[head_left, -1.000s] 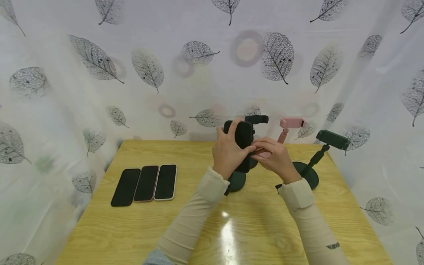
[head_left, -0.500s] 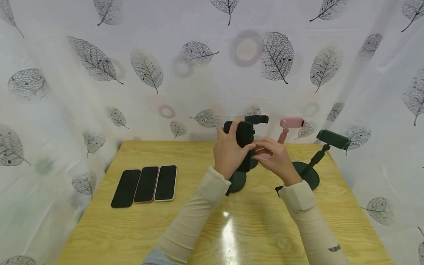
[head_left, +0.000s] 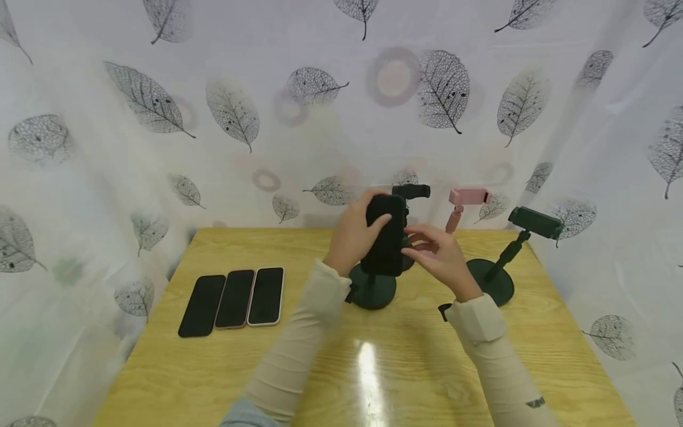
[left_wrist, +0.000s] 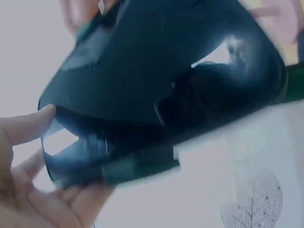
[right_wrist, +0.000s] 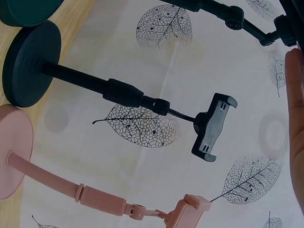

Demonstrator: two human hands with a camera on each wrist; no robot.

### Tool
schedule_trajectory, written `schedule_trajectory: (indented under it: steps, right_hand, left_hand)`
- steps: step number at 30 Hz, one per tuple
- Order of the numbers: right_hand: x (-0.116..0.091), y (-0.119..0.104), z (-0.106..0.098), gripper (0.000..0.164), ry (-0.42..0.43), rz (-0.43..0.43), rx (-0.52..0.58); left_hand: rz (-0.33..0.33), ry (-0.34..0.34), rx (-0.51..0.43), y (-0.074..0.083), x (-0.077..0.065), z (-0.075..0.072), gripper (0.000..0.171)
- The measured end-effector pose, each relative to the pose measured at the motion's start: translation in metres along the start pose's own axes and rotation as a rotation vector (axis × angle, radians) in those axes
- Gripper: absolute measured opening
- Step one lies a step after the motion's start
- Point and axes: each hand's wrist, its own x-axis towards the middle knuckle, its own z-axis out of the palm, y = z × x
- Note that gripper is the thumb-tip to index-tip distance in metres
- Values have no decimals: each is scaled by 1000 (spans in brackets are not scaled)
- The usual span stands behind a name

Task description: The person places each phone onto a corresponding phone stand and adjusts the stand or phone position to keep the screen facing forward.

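Observation:
A black smartphone (head_left: 381, 249) stands near upright at the dark green stand whose round base (head_left: 373, 292) shows below it. My left hand (head_left: 352, 234) grips the phone from the left, thumb on the screen, other fingers behind. In the left wrist view, the glossy phone (left_wrist: 137, 76) fills the middle, with green clamp (left_wrist: 142, 168) along its lower edge. My right hand (head_left: 439, 254) pinches a small green clamp end (head_left: 406, 242) at the phone's right edge. In the right wrist view, that stand's jointed arm (right_wrist: 233, 18) runs along the top, near my right hand's finger (right_wrist: 295, 95).
Three phones (head_left: 235, 298) lie side by side at the left of the wooden table (head_left: 213, 379). Behind and right stand a black phone stand (head_left: 412, 191), a pink one (head_left: 468, 196) and another dark green one (head_left: 536, 222). A leaf-patterned curtain (head_left: 331, 136) hangs behind.
My left hand has shifted left on the phone, its thumb now lying across the screen and its fingers behind. The phone's front and the stand's base show more. My right hand stays at the right edge.

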Motion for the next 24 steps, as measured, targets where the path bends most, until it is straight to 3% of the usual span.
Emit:
schedule_trajectory:
  steps: [3,7,16,24]
  right_hand:
    - [-1,-1,1,33,6,38,-92]
    - [-2,-3,3,30,18,52,-114]
    - [-2,-1,7,30,35,39,-198]
    - [1,-1,4,31,49,29,-247]
  left_hand:
    - [25,-59,-109,-8,3,-7,38]
    - [1,-92,-142,-12,5,-9,38]
    - [27,-61,-2,1,4,-13,38]
    - [10,-80,24,5,7,-15,41]
